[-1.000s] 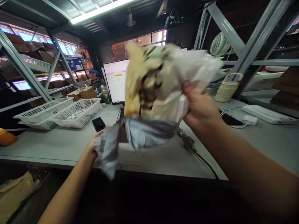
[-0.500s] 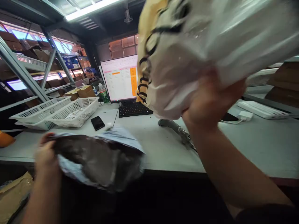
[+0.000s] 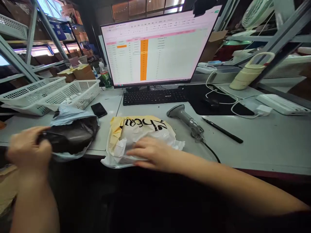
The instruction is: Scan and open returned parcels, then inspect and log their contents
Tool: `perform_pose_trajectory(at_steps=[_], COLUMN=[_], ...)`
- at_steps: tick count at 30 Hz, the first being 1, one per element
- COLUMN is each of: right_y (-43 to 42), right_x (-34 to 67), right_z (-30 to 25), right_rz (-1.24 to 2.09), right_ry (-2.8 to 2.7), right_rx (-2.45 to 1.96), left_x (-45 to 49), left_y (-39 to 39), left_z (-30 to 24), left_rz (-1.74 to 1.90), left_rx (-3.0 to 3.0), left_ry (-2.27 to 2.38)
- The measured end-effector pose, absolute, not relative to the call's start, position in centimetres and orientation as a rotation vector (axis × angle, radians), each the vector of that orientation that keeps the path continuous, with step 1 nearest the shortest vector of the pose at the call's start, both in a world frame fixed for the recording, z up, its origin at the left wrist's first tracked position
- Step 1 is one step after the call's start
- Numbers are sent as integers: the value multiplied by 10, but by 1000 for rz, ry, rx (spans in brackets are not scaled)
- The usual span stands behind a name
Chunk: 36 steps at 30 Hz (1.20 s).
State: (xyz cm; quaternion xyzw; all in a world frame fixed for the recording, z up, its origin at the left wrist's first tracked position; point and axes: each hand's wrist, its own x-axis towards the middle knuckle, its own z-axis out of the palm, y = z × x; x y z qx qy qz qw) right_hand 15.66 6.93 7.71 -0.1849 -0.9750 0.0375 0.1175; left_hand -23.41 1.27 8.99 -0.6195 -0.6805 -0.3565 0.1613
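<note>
With its fingers closed on the rim, my left hand (image 3: 30,147) grips a plastic mailing bag (image 3: 75,134), light blue outside and dark inside. The bag's mouth gapes toward me at the table's front edge. A white and yellow plastic-wrapped package (image 3: 143,129) with black handwriting lies flat in front of me. Over its near side, somewhat blurred, my right hand (image 3: 152,153) rests with fingers stretched out. Beyond the package to the right is a grey barcode scanner (image 3: 186,119) with its cable.
A monitor (image 3: 167,51) and black keyboard (image 3: 155,96) stand behind the package. White baskets (image 3: 84,92) and a phone (image 3: 98,110) are at left. A black pen (image 3: 222,130), mouse (image 3: 211,103) and white charger (image 3: 263,110) lie at right.
The package has come down from my raised right hand onto the table, and that hand has opened over it. My left hand has shifted left with the mailing bag. The view has tilted down.
</note>
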Motion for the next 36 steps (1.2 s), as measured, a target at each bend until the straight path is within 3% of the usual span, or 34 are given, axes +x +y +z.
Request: perform_pose_trajectory(at_steps=[4, 8, 12, 22, 30, 33, 36], right_y=[89, 92, 87, 88, 91, 97, 94], right_x=[167, 164, 168, 228, 234, 230, 231], right_z=[71, 55, 54, 35, 39, 47, 56], right_rz=[-158, -219, -231, 34, -135, 77, 252], right_ry=[-2745, -2865, -2881, -2713, -2436, -2431, -2482], right_rx=[-856, -996, -934, -1050, -1085, -1099, -1039], left_x=[-174, -103, -97, -212, -175, -167, -170], left_y=[37, 61, 78, 92, 46, 39, 47], left_z=[62, 53, 61, 18, 47, 44, 40], left_rz=[-1023, -621, -362, -811, -246, -269, -531], left_rx=[-2141, -2586, -2640, -2468, -2347, -2516, -2638], left_ry=[-1809, -1698, -1578, -1937, -1805, -1627, -1674])
